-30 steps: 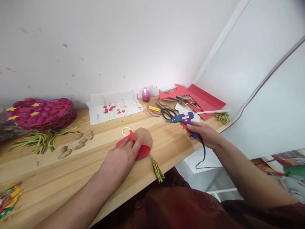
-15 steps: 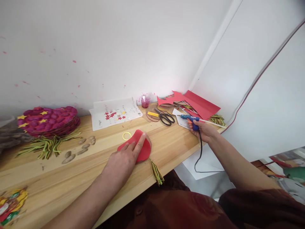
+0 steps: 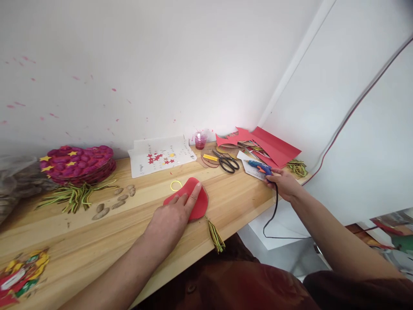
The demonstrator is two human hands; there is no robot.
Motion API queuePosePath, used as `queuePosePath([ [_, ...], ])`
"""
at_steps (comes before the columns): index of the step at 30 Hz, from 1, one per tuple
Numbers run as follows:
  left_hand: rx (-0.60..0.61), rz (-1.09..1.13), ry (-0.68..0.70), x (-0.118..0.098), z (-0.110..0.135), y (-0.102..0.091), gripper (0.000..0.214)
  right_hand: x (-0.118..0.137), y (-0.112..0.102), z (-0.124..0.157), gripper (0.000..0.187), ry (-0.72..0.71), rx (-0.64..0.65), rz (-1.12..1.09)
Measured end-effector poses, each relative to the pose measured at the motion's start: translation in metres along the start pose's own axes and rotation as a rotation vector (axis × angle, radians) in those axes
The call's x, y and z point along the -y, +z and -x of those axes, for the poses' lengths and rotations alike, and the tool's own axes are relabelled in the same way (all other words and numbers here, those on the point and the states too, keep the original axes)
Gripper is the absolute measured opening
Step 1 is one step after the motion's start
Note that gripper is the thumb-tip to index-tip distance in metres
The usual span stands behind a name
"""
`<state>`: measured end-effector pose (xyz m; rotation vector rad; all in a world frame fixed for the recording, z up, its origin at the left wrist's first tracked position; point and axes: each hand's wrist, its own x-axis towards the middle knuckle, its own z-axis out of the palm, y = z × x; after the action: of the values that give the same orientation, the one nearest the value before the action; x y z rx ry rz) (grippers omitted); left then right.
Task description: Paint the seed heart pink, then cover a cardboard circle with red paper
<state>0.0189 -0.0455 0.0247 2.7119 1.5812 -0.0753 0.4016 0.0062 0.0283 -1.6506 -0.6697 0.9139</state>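
Under the spread fingers of my left hand (image 3: 174, 215) lies a red paper piece (image 3: 200, 200), pressed flat on the wooden table (image 3: 238, 198). A brown edge shows along its right side. A green-yellow thread tassel (image 3: 215, 236) sticks out from its lower right, and a yellow loop (image 3: 176, 185) lies by its upper left. My right hand (image 3: 280, 183) is closed around a blue glue gun (image 3: 261, 167), its nozzle pointing left above a white card (image 3: 247, 161). The black cord (image 3: 275, 211) hangs down over the table's edge.
Black scissors (image 3: 228, 164) and a pink cup (image 3: 200, 140) stand near the wall. Red paper sheets (image 3: 277, 146) are piled at the back right. Left are peanuts (image 3: 120, 201), a paper with stars (image 3: 161, 157) and a purple bumpy piece (image 3: 80, 163) with fringe.
The glue gun has been lowered slightly towards the white card. My left hand stays on the red piece. The whole view has shifted a little, so things appear farther right.
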Motion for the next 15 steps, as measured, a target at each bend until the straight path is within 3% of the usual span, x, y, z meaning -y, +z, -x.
queuePosePath([
  [7,0.002,0.006,0.005,0.001,-0.001,0.003,0.082,0.0,-0.012,0.004,0.046,-0.057,-0.045,0.069],
  [15,0.019,-0.018,0.004,0.001,-0.002,0.003,0.081,-0.015,-0.019,-0.001,0.061,-0.162,-0.006,0.369],
])
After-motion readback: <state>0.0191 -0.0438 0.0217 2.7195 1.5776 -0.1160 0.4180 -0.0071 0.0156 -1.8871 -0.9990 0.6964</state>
